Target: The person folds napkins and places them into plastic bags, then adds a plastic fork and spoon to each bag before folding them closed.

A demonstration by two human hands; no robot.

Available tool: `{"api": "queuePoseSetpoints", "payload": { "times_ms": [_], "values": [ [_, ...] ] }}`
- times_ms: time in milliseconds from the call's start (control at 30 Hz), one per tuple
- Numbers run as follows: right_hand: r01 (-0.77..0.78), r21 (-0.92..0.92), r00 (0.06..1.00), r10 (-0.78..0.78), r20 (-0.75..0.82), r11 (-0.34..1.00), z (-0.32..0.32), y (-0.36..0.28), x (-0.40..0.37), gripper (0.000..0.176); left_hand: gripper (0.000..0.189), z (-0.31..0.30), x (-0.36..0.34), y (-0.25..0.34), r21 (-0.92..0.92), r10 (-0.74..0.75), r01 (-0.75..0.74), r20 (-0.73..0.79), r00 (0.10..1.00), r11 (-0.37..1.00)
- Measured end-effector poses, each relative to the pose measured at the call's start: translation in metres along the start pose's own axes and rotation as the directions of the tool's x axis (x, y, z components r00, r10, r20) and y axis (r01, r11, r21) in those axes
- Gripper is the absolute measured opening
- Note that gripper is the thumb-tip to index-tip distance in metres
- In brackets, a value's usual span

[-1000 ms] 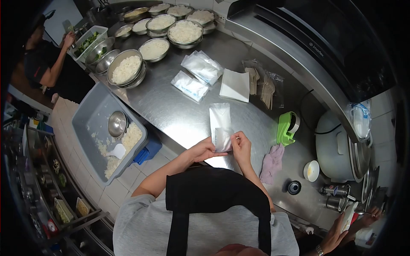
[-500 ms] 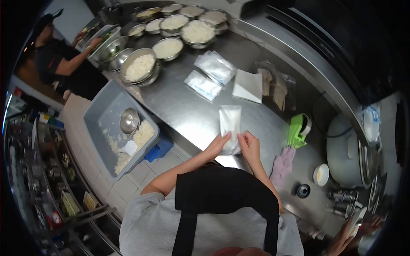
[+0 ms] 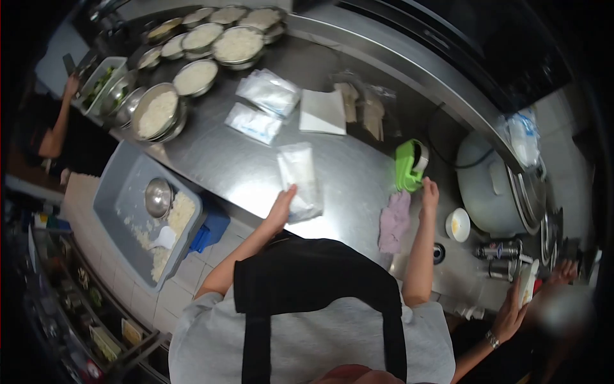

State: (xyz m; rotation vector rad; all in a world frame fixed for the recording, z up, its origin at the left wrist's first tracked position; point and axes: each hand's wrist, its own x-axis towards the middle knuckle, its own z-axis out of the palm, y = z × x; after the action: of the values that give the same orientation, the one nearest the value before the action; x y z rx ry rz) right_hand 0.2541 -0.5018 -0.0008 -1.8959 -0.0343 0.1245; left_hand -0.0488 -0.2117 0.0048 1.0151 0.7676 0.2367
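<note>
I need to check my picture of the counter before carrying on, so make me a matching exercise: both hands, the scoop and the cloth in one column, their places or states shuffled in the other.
Column one
1. Left hand
2. Right hand
3. White scoop
4. Cloth

Column two
A. In the grey tub, near loose rice
B. Pinkish, lying crumpled
C. On the flat plastic packet
D. Right by the green dispenser

Right pairs: 1-C, 2-D, 3-A, 4-B
</note>
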Motion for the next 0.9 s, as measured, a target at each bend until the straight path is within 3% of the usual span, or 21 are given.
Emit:
{"api": "queuePoseSetpoints", "payload": {
  "times_ms": [33, 100, 267, 333, 367, 433, 533, 700, 800, 833, 867, 900],
  "values": [
    [-0.165, 0.179, 0.985, 0.154, 0.078, 0.97, 0.007, -0.027, -0.015, 0.022, 0.067, 0.003, -0.001, 0.004, 0.006, 0.012, -0.012, 0.046, 0.999, 1.0],
    [-0.237, 0.141, 0.963, 0.214, 0.161, 0.961, 0.009, -0.032, -0.004, 0.018, 0.068, 0.004, 0.005, 0.005, 0.036, 0.051, -0.056, 0.133, 0.99, 0.998],
    [-0.343, 0.264, 0.935, 0.3, 0.188, 0.902, 0.005, -0.031, 0.004, 0.008, 0.065, 0.01, 0.001, 0.005, 0.019, -0.024, 0.023, 0.063, 0.998, 1.0],
    [-0.252, 0.542, 0.966, 0.176, 0.189, 0.802, 0.011, -0.013, -0.001, 0.005, 0.062, 0.011, -0.003, 0.014, 0.015, -0.011, 0.01, 0.077, 0.997, 1.0],
    [-0.241, 0.538, 0.969, 0.171, 0.177, 0.808, 0.017, -0.017, -0.009, 0.005, 0.061, 0.01, -0.002, 0.014, -0.005, -0.012, 0.012, 0.057, 0.998, 1.0],
    [-0.015, 0.759, 0.997, 0.072, -0.041, 0.651, 0.029, -0.023, -0.027, 0.006, 0.061, 0.012, -0.008, 0.022, -0.041, -0.011, 0.013, 0.061, 0.998, 0.999],
    [0.099, 0.786, 0.993, -0.007, -0.12, 0.61, 0.032, -0.012, -0.038, 0.006, 0.062, 0.011, -0.008, 0.02, -0.033, -0.026, 0.028, 0.036, 0.999, 0.999],
    [0.138, 0.735, 0.988, -0.041, -0.148, 0.664, 0.039, 0.008, -0.04, 0.005, 0.063, 0.014, -0.007, 0.019, 0.002, -0.062, 0.062, 0.04, 0.997, 0.998],
    [0.203, 0.612, 0.974, -0.096, -0.203, 0.765, 0.036, 0.034, -0.028, 0.006, 0.063, 0.013, -0.002, 0.014, 0.003, -0.07, 0.07, 0.016, 0.997, 0.998],
    [0.314, 0.341, 0.936, -0.228, -0.268, 0.886, 0.032, 0.031, -0.028, 0.008, 0.063, 0.014, -0.004, 0.017, -0.021, -0.058, 0.059, 0.043, 0.997, 0.998],
    [0.396, 0.039, 0.885, -0.37, -0.284, 0.917, 0.031, 0.028, -0.03, 0.011, 0.062, 0.014, -0.006, 0.019, -0.045, -0.046, 0.049, 0.066, 0.997, 0.998],
    [0.396, 0.048, 0.888, -0.369, -0.274, 0.917, 0.025, 0.035, -0.027, 0.011, 0.062, 0.013, -0.006, 0.019, -0.046, -0.042, 0.045, 0.053, 0.998, 0.998]
  ]
}}
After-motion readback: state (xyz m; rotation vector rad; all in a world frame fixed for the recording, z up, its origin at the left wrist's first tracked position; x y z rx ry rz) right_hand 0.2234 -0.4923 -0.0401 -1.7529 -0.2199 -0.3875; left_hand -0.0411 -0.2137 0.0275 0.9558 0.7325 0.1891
